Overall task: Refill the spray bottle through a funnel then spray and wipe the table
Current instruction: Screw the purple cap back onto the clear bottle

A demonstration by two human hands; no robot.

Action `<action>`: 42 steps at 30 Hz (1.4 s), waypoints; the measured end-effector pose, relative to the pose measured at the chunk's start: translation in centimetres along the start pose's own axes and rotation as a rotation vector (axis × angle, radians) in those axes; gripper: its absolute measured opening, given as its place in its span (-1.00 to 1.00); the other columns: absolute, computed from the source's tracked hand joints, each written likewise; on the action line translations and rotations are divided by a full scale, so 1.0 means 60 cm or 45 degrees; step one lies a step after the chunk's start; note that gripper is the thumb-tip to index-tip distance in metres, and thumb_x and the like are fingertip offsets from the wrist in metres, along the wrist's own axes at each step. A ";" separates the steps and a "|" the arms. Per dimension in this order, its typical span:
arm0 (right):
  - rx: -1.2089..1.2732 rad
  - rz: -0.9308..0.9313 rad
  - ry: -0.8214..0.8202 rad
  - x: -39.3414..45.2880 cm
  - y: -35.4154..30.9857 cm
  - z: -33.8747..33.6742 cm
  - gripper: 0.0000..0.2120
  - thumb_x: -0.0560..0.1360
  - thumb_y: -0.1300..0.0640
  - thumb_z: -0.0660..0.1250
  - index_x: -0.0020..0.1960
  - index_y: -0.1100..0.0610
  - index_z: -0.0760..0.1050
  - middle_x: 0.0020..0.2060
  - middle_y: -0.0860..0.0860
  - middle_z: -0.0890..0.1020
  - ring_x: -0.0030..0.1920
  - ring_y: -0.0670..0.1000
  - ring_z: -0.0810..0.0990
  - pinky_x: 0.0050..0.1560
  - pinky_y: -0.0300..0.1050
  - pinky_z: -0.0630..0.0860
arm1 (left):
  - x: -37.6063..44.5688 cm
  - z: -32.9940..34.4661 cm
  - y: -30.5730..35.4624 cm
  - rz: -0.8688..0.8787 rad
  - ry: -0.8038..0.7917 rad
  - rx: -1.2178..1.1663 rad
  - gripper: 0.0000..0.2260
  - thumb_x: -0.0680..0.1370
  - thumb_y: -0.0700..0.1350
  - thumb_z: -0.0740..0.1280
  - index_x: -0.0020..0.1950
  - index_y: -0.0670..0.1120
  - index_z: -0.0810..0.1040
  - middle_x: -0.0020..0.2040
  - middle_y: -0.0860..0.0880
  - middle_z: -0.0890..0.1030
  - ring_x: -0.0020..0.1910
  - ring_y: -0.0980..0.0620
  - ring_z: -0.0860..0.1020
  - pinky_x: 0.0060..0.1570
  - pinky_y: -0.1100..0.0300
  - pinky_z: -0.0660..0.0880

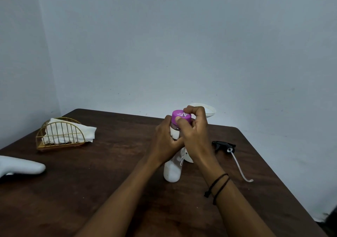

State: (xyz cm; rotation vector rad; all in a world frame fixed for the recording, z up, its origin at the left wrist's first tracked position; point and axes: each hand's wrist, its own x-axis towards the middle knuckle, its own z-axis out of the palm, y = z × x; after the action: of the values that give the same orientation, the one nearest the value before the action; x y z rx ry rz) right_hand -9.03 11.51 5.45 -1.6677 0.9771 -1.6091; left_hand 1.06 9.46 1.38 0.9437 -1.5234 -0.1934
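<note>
A white refill bottle (pixel 172 173) with a purple cap (pixel 181 117) stands upright mid-table. My left hand (pixel 165 142) grips its neck just under the cap. My right hand (pixel 196 129) pinches the purple cap between thumb and fingers. Behind my right hand a white funnel (pixel 207 110) shows its rim, and a white object beneath it (pixel 187 156), probably the spray bottle, is mostly hidden. The black spray head (pixel 223 145) with its white dip tube (pixel 240 167) lies on the table to the right.
A gold wire holder (pixel 60 136) with white cloths stands at the back left of the dark wooden table (pixel 109 163). A white object (pixel 20 166) lies at the left edge. The table's right edge runs diagonally near the dip tube.
</note>
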 end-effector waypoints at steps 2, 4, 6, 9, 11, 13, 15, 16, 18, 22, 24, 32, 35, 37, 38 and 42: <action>0.010 0.040 -0.051 0.004 -0.001 -0.005 -0.73 0.38 -0.02 0.33 0.06 -0.09 0.43 0.07 0.00 0.62 0.05 0.03 0.66 0.12 0.15 0.60 | 0.000 0.001 -0.002 -0.008 0.007 -0.041 -0.62 0.39 0.06 0.37 0.09 -0.14 0.51 -0.15 -0.02 0.64 -0.19 0.03 0.62 -0.20 -0.03 0.56; -0.038 0.013 -0.066 0.005 -0.004 -0.006 -0.76 0.42 0.00 0.35 0.06 -0.07 0.41 0.01 -0.02 0.63 0.01 -0.02 0.66 0.10 0.11 0.61 | 0.001 0.003 -0.007 -0.015 0.013 -0.044 -0.64 0.39 0.05 0.36 0.07 -0.15 0.51 -0.15 -0.03 0.63 -0.19 0.03 0.61 -0.20 -0.04 0.55; -0.093 -0.049 -0.053 0.001 -0.007 -0.002 -0.74 0.46 0.06 0.41 0.07 -0.01 0.38 -0.05 -0.09 0.57 -0.08 -0.14 0.63 0.01 0.01 0.63 | 0.001 0.005 -0.011 0.011 -0.001 0.000 -0.64 0.41 0.07 0.31 0.06 -0.16 0.52 -0.15 -0.02 0.61 -0.19 0.09 0.60 -0.19 0.03 0.55; -0.145 -0.119 0.003 -0.004 -0.008 0.004 -0.72 0.49 0.14 0.45 0.06 0.04 0.36 -0.13 -0.18 0.50 -0.22 -0.22 0.55 -0.16 -0.12 0.57 | 0.002 0.005 -0.006 0.048 -0.045 0.052 -0.59 0.44 0.10 0.22 0.08 -0.19 0.54 -0.13 -0.04 0.60 -0.18 0.10 0.57 -0.19 0.12 0.52; -0.150 -0.125 0.018 -0.004 -0.007 0.006 -0.70 0.48 0.10 0.47 0.08 0.01 0.37 -0.12 -0.18 0.50 -0.19 -0.17 0.55 -0.13 -0.08 0.58 | 0.003 0.002 -0.006 0.046 -0.058 0.036 -0.61 0.45 0.09 0.22 0.11 -0.17 0.54 -0.12 -0.03 0.61 -0.17 0.11 0.58 -0.19 0.19 0.52; -0.147 -0.111 0.000 -0.005 -0.004 0.009 -0.66 0.47 0.05 0.48 0.13 0.00 0.38 -0.07 -0.17 0.53 -0.11 -0.11 0.59 -0.06 -0.07 0.60 | 0.003 -0.001 -0.014 0.049 -0.041 0.029 -0.71 0.47 0.02 0.28 0.09 -0.12 0.54 -0.13 -0.01 0.61 -0.17 0.11 0.58 -0.19 0.19 0.54; -0.140 -0.081 -0.023 -0.007 -0.002 0.011 -0.60 0.46 0.00 0.49 0.20 -0.03 0.38 0.02 -0.11 0.59 -0.04 -0.11 0.62 -0.01 -0.13 0.60 | 0.003 -0.004 -0.022 0.035 -0.012 0.010 -0.78 0.48 -0.04 0.34 0.07 -0.09 0.52 -0.16 -0.01 0.60 -0.19 0.07 0.59 -0.21 0.02 0.56; -0.135 -0.071 -0.031 -0.008 0.001 0.013 -0.58 0.47 -0.02 0.48 0.23 -0.04 0.38 0.07 -0.08 0.60 0.00 -0.12 0.63 0.01 -0.18 0.59 | 0.004 -0.007 -0.025 0.027 0.016 0.011 -0.76 0.47 -0.01 0.35 0.07 -0.10 0.51 -0.16 -0.01 0.59 -0.21 0.04 0.60 -0.24 -0.02 0.55; -0.121 -0.054 -0.043 -0.013 0.007 0.019 -0.54 0.50 -0.03 0.44 0.33 -0.04 0.36 0.16 -0.09 0.60 0.10 -0.16 0.61 0.04 -0.36 0.53 | 0.007 -0.014 -0.030 -0.010 0.100 0.021 -0.66 0.43 0.10 0.38 0.07 -0.10 0.50 -0.16 0.00 0.60 -0.21 0.03 0.60 -0.26 0.00 0.54; -0.119 -0.007 -0.107 -0.019 0.023 0.037 -0.59 0.62 0.08 0.26 0.45 -0.04 0.32 0.07 -0.23 0.58 0.10 -0.25 0.57 0.04 -0.39 0.49 | 0.023 -0.037 -0.040 -0.174 0.179 -0.064 -0.62 0.39 0.18 0.43 0.06 -0.01 0.49 -0.12 0.04 0.64 -0.17 0.08 0.63 -0.20 -0.01 0.59; -0.162 0.007 -0.124 -0.017 0.039 0.047 -0.60 0.58 0.21 0.20 0.38 -0.07 0.41 0.02 -0.21 0.62 0.04 -0.21 0.60 0.05 -0.25 0.54 | 0.031 -0.047 -0.048 -0.249 0.140 -0.079 -0.58 0.37 0.26 0.42 0.05 0.02 0.49 -0.13 0.04 0.64 -0.18 0.09 0.62 -0.20 0.05 0.58; -0.358 0.073 -0.238 0.003 0.086 0.109 -0.58 0.56 0.10 0.33 0.38 -0.03 0.33 0.09 -0.13 0.58 0.13 -0.07 0.60 0.02 -0.27 0.50 | 0.058 -0.070 -0.079 -0.424 0.017 -0.209 -0.69 0.53 -0.02 0.44 0.18 0.04 0.39 0.02 0.02 0.59 0.00 0.05 0.60 -0.12 0.31 0.52; -0.322 0.073 -0.181 0.025 0.104 0.124 -0.60 0.56 0.17 0.30 0.36 -0.04 0.32 0.05 -0.13 0.60 0.06 -0.08 0.63 -0.03 -0.26 0.55 | 0.054 -0.082 -0.102 -0.494 -0.139 -0.246 -0.59 0.54 -0.12 0.42 0.33 0.05 0.38 0.15 0.02 0.57 0.11 0.09 0.56 -0.02 0.30 0.51; -0.272 0.108 -0.169 0.039 0.118 0.135 -0.51 0.54 0.25 0.33 0.39 -0.04 0.28 0.12 -0.09 0.62 0.09 -0.10 0.64 0.09 -0.13 0.61 | 0.054 -0.093 -0.120 -0.507 -0.181 -0.174 -0.58 0.54 -0.18 0.39 0.36 0.00 0.40 0.17 0.02 0.57 0.14 0.09 0.56 -0.01 0.33 0.51; -0.240 0.110 -0.169 0.045 0.124 0.141 -0.49 0.54 0.27 0.33 0.41 -0.04 0.28 0.15 -0.08 0.62 0.11 -0.11 0.63 0.14 -0.11 0.61 | 0.058 -0.097 -0.130 -0.507 -0.162 -0.140 -0.61 0.54 -0.19 0.38 0.35 -0.03 0.43 0.16 0.02 0.59 0.14 0.08 0.58 0.00 0.33 0.52; -0.210 0.065 -0.156 0.057 0.138 0.164 -0.53 0.58 0.23 0.29 0.45 0.02 0.31 0.23 -0.08 0.57 0.21 -0.10 0.56 0.21 -0.16 0.54 | 0.080 -0.100 -0.159 -0.518 -0.097 -0.091 -0.61 0.54 -0.14 0.42 0.35 -0.06 0.47 0.18 0.02 0.62 0.14 0.12 0.60 0.12 0.23 0.56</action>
State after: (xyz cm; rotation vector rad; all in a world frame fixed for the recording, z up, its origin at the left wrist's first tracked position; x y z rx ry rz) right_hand -0.05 3.56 -0.34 -1.8128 1.1055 -1.4079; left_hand 11.12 2.51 0.37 1.1926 -1.3695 -0.5764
